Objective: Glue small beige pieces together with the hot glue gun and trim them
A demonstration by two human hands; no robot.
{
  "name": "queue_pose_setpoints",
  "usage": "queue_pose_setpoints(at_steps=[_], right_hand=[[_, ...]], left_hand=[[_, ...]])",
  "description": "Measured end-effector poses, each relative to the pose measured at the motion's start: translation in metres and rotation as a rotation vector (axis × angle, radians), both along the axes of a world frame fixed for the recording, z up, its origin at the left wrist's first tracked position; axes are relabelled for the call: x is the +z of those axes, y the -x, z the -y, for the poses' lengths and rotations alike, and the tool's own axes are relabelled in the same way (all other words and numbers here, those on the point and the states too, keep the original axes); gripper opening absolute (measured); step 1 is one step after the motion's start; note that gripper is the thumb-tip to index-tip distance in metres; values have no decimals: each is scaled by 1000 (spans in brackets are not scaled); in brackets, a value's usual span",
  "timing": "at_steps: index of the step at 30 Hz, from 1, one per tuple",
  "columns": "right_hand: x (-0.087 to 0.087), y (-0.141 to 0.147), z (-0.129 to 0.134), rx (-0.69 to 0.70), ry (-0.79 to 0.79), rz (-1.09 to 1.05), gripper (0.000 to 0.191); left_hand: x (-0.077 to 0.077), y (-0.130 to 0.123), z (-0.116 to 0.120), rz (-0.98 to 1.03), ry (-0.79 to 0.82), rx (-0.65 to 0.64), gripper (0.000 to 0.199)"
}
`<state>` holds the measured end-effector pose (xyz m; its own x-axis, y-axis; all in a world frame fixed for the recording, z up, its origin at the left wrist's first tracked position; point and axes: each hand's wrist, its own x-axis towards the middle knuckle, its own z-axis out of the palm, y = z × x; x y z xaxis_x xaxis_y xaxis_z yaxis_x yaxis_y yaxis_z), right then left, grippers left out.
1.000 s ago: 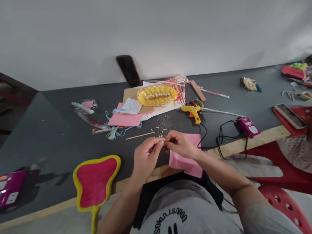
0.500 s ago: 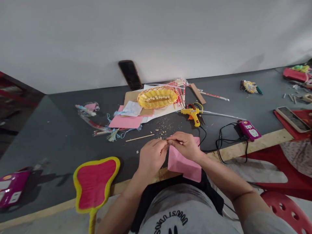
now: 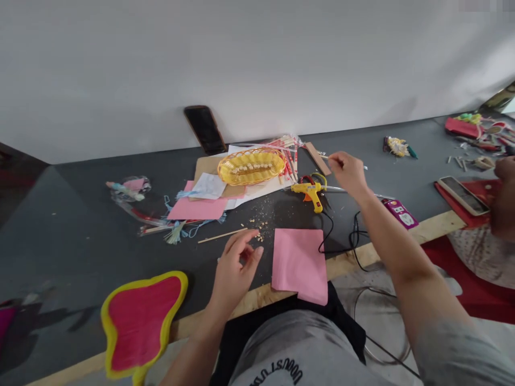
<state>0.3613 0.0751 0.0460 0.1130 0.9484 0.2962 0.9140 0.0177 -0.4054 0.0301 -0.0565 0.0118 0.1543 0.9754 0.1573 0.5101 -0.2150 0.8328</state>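
Left hand (image 3: 237, 264): low over the table (image 3: 80, 230), thumb and forefinger parted, in a released curl.
Right hand (image 3: 349, 172): farther out and to your right, fingers bunched; whether they pinch anything you cannot tell.

Containers.
Yellow basket (image 3: 252, 180), one, oval: beyond your left hand and to the left of your right, on layered papers. Contents: a row of small pale pieces (image 3: 257, 168).
Clear plastic packet (image 3: 139, 187), one: beyond your left hand, far to its left; a pink piece shows in it.

Nearest your left hand.
Pale crumbs (image 3: 259, 229), scattered: just past the fingertips.
Thin stick (image 3: 222, 236), one: just beyond the hand, lying crosswise.
Pink sheet (image 3: 300, 262), one: to its right, at your table edge.
Pink paddle with yellow rim (image 3: 147, 321), one: nearer you, to its left.

Nearest your right hand.
Wooden block (image 3: 317, 158), one: just left of your fingertips.
Yellow glue gun (image 3: 309, 194), one: nearer you and to the left, between your two hands.

In the way.
Clear rod (image 3: 337, 188): passes beneath your right wrist.
Black cord (image 3: 354, 237): loops on your side of the right hand, left of your forearm.
Purple box (image 3: 401, 214): right of that forearm.
Co-worker's hand (image 3: 504, 201): well apart, far to your right.
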Motion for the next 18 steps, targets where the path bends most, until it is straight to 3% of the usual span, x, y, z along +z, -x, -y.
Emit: queue_pose_setpoints(at_steps=[3, 7, 11, 14, 18], right_hand=[[-13, -27, -39, -52, 216, 161, 31], [-33, -25, -71, -18, 363, 239, 23], [-43, -11, -90, -27, 498, 307, 24], [-44, -5, -99, -52, 567, 356, 37], [-45, -1, -104, -80, 622, 409, 37]], left_hand=[[-5, 3, 2, -1, 10, 2, 29], [-8, 2, 4, -4, -9, -24, 25], [-7, 7, 1, -29, -26, -28, 23], [-8, 11, -4, -37, -36, -16, 22], [-12, 12, -9, -29, -36, -14, 22]])
